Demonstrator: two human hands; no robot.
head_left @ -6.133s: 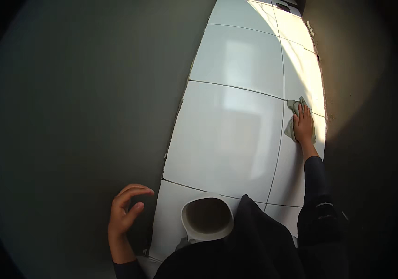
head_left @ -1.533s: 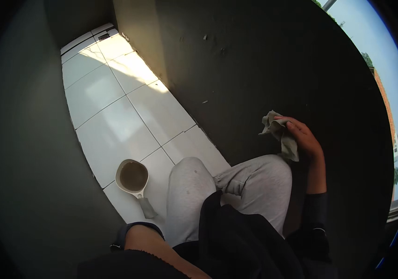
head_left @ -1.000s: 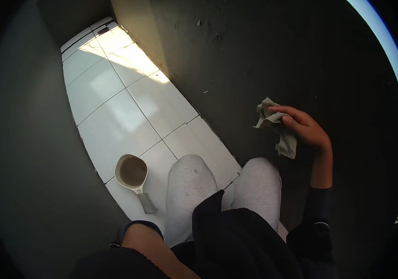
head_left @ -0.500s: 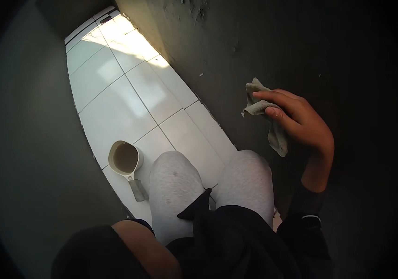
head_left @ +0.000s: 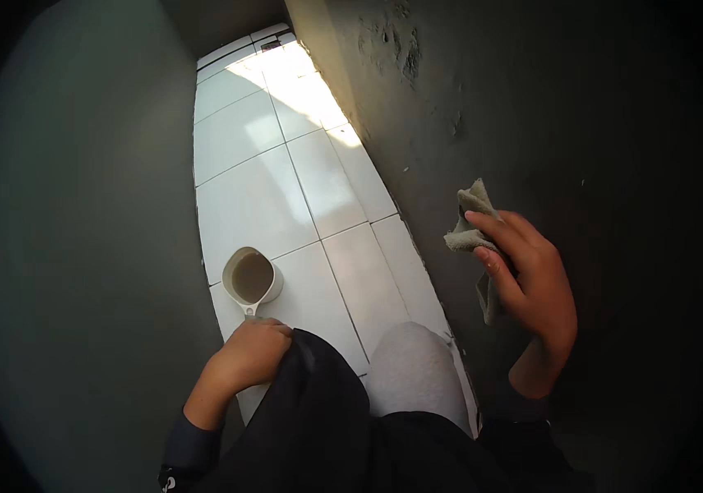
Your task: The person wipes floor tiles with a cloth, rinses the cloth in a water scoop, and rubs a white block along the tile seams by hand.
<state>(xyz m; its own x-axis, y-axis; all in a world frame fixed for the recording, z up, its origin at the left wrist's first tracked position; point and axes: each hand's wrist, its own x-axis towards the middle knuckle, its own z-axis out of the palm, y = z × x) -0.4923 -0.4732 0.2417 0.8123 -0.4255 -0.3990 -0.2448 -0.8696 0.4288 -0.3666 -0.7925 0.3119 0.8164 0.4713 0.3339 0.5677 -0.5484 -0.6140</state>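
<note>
Where the right hand (head_left: pixel 536 283) is raised over the dark surface to the right of the tiled strip, it holds one grey-green cloth (head_left: pixel 468 238). The grip is partly closed: the cloth is caught between thumb and fingers, with one crumpled end projecting beyond the fingertips and one lower fold hanging below the thumb. The cloth is well apart from the tiles.

One dipper (head_left: pixel 276 286) stands upright on the white tiled strip (head_left: pixel 261 193), near its left edge. It contains one volume of cloudy brownish liquid (head_left: pixel 252 277). Its single handle (head_left: pixel 250 311) points toward the person. The left hand (head_left: pixel 251 355) lies over the handle, back of the hand up, fingers curled. The underside is hidden; whether the fingers close around the handle cannot be told.

One knee in light grey fabric (head_left: pixel 417 370) is visible over the tiles, beside one black garment (head_left: pixel 310 403). Two dark sleeves, one per arm, end at the wrists.

Two dark grey surfaces flank the strip: one left (head_left: pixel 121 222), one right (head_left: pixel 614 164). One sunlit patch (head_left: pixel 306 86) crosses the far tiles, near one small dark rectangle (head_left: pixel 271 45).
</note>
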